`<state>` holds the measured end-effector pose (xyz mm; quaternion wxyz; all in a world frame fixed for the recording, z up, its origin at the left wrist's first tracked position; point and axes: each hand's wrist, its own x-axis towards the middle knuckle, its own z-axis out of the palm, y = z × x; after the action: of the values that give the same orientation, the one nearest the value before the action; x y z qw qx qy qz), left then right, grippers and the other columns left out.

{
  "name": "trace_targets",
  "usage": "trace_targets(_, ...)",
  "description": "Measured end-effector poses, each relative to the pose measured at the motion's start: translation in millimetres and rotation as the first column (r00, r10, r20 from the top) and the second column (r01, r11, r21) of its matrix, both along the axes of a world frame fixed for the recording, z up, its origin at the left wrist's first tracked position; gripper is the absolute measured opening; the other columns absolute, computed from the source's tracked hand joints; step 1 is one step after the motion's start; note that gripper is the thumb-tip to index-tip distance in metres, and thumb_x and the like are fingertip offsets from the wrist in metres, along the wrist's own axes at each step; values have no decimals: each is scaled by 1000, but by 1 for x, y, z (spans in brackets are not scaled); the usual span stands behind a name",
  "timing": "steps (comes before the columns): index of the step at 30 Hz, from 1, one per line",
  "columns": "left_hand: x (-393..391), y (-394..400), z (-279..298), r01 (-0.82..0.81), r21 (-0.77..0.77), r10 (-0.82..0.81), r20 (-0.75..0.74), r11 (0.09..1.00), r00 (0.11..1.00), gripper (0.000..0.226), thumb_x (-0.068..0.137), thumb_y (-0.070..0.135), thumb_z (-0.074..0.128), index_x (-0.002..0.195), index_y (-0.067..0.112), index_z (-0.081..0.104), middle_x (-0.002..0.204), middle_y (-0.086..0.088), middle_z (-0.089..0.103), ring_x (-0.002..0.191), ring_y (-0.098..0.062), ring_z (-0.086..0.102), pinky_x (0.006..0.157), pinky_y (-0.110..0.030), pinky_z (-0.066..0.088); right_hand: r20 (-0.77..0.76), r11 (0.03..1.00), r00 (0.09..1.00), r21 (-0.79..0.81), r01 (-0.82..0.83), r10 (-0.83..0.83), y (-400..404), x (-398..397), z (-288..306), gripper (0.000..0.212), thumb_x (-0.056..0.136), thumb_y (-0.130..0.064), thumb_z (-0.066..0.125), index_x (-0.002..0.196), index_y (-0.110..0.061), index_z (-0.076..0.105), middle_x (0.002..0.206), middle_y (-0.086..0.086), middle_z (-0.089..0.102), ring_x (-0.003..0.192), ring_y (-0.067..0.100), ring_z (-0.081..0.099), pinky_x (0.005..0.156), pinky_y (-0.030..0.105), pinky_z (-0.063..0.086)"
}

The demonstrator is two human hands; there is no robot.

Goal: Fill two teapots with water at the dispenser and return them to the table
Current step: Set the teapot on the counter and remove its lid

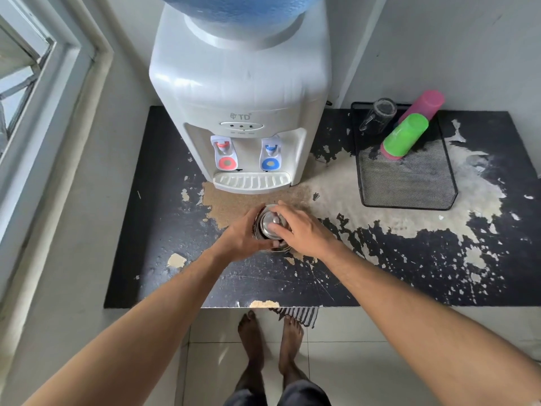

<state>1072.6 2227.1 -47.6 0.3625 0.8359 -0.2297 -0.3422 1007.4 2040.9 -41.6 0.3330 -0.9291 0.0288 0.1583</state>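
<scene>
A small steel teapot [267, 224] stands on the worn black counter [164, 230] just in front of the white water dispenser [243, 92]. My left hand [238, 238] grips the teapot's body from the left. My right hand [301, 230] lies over its shiny lid, fingers curled round the lid and its knob. Most of the pot is hidden under both hands. The dispenser has a red tap [224, 153] on the left, a blue tap [270, 155] on the right and a drip tray [251, 181] below. No second teapot is in view.
A black mesh tray [409, 183] sits on the counter's right, holding a glass mug [379, 114] and stacked green and pink cups [407, 136]. A window frame [44, 112] runs along the left wall. My bare feet [269, 341] stand on tile below the counter edge.
</scene>
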Motion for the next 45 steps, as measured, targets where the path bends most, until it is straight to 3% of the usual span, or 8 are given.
trace_targets(3, 2, 0, 0, 21, 21, -21, 39, 1000, 999, 115, 71, 51, 88, 162, 19, 25, 153, -11, 44, 132, -26, 51, 114, -50, 44, 94, 998, 995, -63, -14, 20, -1, 1, 0, 30, 102, -40, 56, 119, -17, 46, 120, 12, 66, 99, 17, 60, 77, 30, 52)
trace_targets(6, 7, -2, 1, 49, 48, -52, 69, 998, 996, 118, 67, 56, 89, 162, 22, 28, 152, -10, 45, 133, -28, 51, 114, -51, 44, 151, 991, 988, -136, -15, 35, 1, 8, -9, 37, 98, -48, 57, 115, -18, 43, 112, 7, 59, 99, 19, 57, 88, 40, 56)
trace_targets(12, 11, -1, -6, 57, 31, -60, 102, 998, 993, 114, 64, 66, 87, 159, 30, 34, 143, -5, 53, 128, -24, 55, 110, -49, 48, 67, 975, 993, -207, -81, 97, -2, 26, -19, 77, 90, -73, 53, 140, -15, 45, 136, 14, 57, 124, 28, 54, 105, 48, 49)
trace_targets(20, 10, -2, -11, 49, 23, -52, 108, 999, 993, 113, 69, 58, 87, 161, 26, 31, 144, -7, 52, 128, -25, 54, 110, -39, 44, 114, 946, 969, -268, -184, 221, -9, 33, -18, 64, 106, -55, 22, 133, -8, 56, 94, 10, 70, 90, 26, 68, 93, 48, 57)
trace_targets(28, 10, -2, -8, 6, 2, -6, 38, 1000, 999, 115, 63, 59, 90, 159, 27, 34, 149, -4, 49, 132, -25, 55, 112, -51, 47, 116, 997, 992, -60, -51, 58, -18, 25, -8, 33, 110, -48, 29, 101, -20, 43, 87, 7, 68, 64, 20, 67, 49, 26, 52)
trace_targets(34, 8, -4, -1, 45, 37, -45, 3, 998, 999, 110, 76, 30, 90, 163, 21, 24, 154, -10, 41, 136, -26, 49, 118, -52, 39, 260, 952, 922, -28, 305, -287, -34, 20, -2, 39, 108, -50, 37, 109, -15, 55, 105, 1, 65, 85, 15, 64, 63, 30, 57)
trace_targets(40, 8, -2, -5, 67, 11, -67, -24, 998, 997, 122, 71, 42, 91, 165, 24, 16, 154, -8, 36, 139, -26, 43, 120, -55, 35, 79, 903, 944, -275, 329, -320, -66, 14, -25, 32, 103, -47, 55, 102, -15, 55, 87, -1, 67, 74, 18, 63, 56, 28, 42)
trace_targets(45, 4, -2, -14, -19, -58, 12, -126, 998, 992, 136, 63, 54, 87, 166, 22, 5, 157, -9, 39, 139, -18, 42, 122, -44, 31, 35, 903, 925, -204, 378, -379, -72, 19, -34, 17, 97, -33, 68, 100, -17, 65, 93, -1, 70, 81, 17, 64, 64, 29, 48)
